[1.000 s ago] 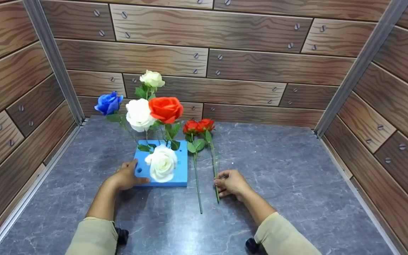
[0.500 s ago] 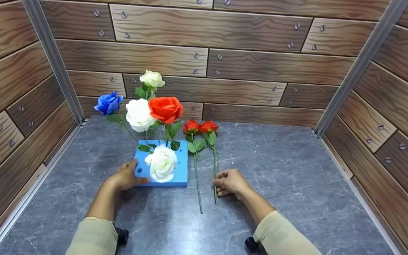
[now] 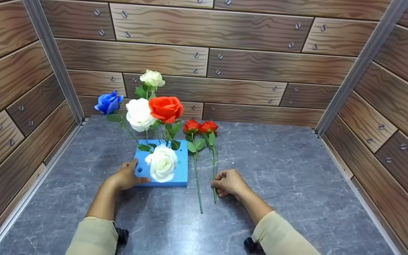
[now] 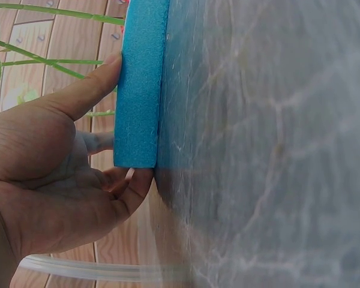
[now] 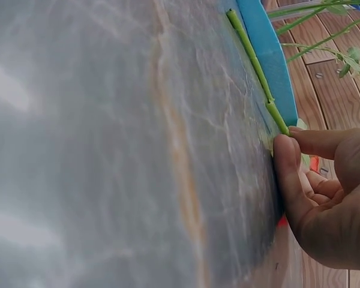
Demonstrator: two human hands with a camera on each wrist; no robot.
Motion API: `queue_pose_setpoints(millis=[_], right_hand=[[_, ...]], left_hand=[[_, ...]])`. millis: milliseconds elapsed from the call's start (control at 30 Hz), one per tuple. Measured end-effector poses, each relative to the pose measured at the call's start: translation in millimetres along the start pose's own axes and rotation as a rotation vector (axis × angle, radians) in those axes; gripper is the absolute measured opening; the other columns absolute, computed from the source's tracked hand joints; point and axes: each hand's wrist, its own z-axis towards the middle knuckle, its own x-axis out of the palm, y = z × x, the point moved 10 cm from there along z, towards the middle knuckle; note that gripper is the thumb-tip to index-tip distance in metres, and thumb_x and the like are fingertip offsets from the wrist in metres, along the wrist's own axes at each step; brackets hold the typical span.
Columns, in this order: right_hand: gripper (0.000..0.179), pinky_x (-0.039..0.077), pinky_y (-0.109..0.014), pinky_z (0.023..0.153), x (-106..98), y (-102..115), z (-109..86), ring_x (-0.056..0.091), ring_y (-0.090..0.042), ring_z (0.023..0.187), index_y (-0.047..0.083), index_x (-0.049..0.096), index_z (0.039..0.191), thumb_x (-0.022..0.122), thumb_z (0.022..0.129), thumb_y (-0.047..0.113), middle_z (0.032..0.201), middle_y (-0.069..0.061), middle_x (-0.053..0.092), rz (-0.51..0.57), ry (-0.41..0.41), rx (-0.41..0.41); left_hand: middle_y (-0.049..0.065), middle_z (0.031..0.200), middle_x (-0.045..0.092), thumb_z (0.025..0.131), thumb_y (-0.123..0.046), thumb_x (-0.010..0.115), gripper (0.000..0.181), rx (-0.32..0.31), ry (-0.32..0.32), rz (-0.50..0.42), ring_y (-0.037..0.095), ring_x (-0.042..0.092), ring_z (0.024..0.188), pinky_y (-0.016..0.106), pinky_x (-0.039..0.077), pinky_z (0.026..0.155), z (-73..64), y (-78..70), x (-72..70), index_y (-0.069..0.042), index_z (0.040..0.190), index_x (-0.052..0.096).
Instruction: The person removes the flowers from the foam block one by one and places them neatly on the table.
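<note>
In the head view my left hand (image 3: 125,176) grips the near left corner of a blue foam block (image 3: 181,173), its thumb along the near edge. The left wrist view shows the thumb and curled fingers against the block's end (image 4: 138,108). From the block rise a blue rose (image 3: 108,103), a large red rose (image 3: 165,109) and several white or cream roses (image 3: 162,163). To the block's right lie two small red roses, side by side. My right hand (image 3: 229,182) pinches the lower stem of the right-hand red rose (image 3: 209,126); the other red rose (image 3: 191,126) lies untouched.
A grey marbled tabletop (image 3: 278,170) lies under everything. Wood-patterned walls (image 3: 246,67) with metal corner posts (image 3: 352,67) enclose its back and sides. Several small holes (image 3: 139,170) show in the block's top.
The right-hand red rose's stem has shifted slightly left with my right hand, while its bloom has moved slightly right and down. My left hand and the block have stayed put.
</note>
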Motion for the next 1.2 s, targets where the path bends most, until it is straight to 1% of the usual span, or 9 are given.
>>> queue_pose_setpoints(millis=[267, 500, 633, 867, 1067, 1200], right_hand=[[0.019, 0.058, -0.030, 0.050, 2.0, 2.7, 0.6, 0.063, -0.013, 0.052, 0.001, 0.064, 0.092, 0.080, 0.084, 0.007, 0.069, -0.004, 0.066, -0.037, 0.001, -0.011], [0.020, 0.058, -0.030, 0.050, 2.0, 5.3, -0.5, 0.064, -0.013, 0.053, 0.001, 0.063, 0.092, 0.080, 0.083, 0.005, 0.070, -0.005, 0.065, -0.071, -0.033, -0.022], [0.020, 0.058, -0.031, 0.050, 1.6, 5.6, -0.9, 0.064, -0.014, 0.053, 0.001, 0.064, 0.092, 0.080, 0.082, 0.006, 0.071, -0.005, 0.065, -0.077, -0.050, -0.019], [0.022, 0.058, -0.031, 0.050, 1.2, 7.4, 0.4, 0.064, -0.014, 0.052, 0.000, 0.063, 0.094, 0.081, 0.081, 0.004, 0.071, -0.005, 0.065, -0.073, -0.051, -0.021], [0.025, 0.057, -0.031, 0.049, -2.2, 18.8, 0.3, 0.064, -0.014, 0.052, 0.000, 0.061, 0.097, 0.080, 0.082, 0.005, 0.071, -0.005, 0.065, -0.096, -0.055, -0.044], [0.028, 0.055, -0.032, 0.049, -1.2, 30.9, -2.4, 0.064, -0.016, 0.053, 0.001, 0.063, 0.101, 0.081, 0.083, 0.012, 0.072, -0.003, 0.063, -0.155, -0.047, -0.069]], left_hand=[[0.039, 0.157, 0.018, 0.084, -0.058, 0.075, 0.116, 0.007, -0.005, 0.008, 0.061, 0.017, 0.146, 0.069, 0.023, 0.117, -0.1, -1.0, -0.9, 0.002, 0.160, 0.010], [0.037, 0.159, 0.016, 0.085, -0.059, 0.073, 0.116, -0.017, 0.015, 0.003, 0.061, 0.015, 0.147, 0.071, 0.025, 0.115, 1.6, 3.0, 1.6, -0.002, 0.161, 0.009], [0.038, 0.158, 0.016, 0.084, -0.061, 0.073, 0.117, -0.018, 0.017, -0.001, 0.062, 0.016, 0.146, 0.070, 0.025, 0.115, 2.0, 3.3, 1.4, -0.002, 0.161, 0.008], [0.038, 0.158, 0.017, 0.085, -0.059, 0.073, 0.115, -0.017, 0.009, 0.000, 0.061, 0.016, 0.146, 0.070, 0.024, 0.116, 1.1, 3.8, 0.7, -0.001, 0.161, 0.009], [0.039, 0.157, 0.019, 0.084, -0.059, 0.074, 0.116, -0.004, -0.005, 0.010, 0.062, 0.018, 0.145, 0.070, 0.025, 0.116, 0.3, 1.5, -0.7, 0.001, 0.160, 0.011], [0.039, 0.157, 0.019, 0.083, -0.061, 0.074, 0.117, 0.002, -0.011, 0.017, 0.063, 0.018, 0.145, 0.071, 0.025, 0.115, 0.3, 0.4, -1.1, 0.000, 0.160, 0.012]])
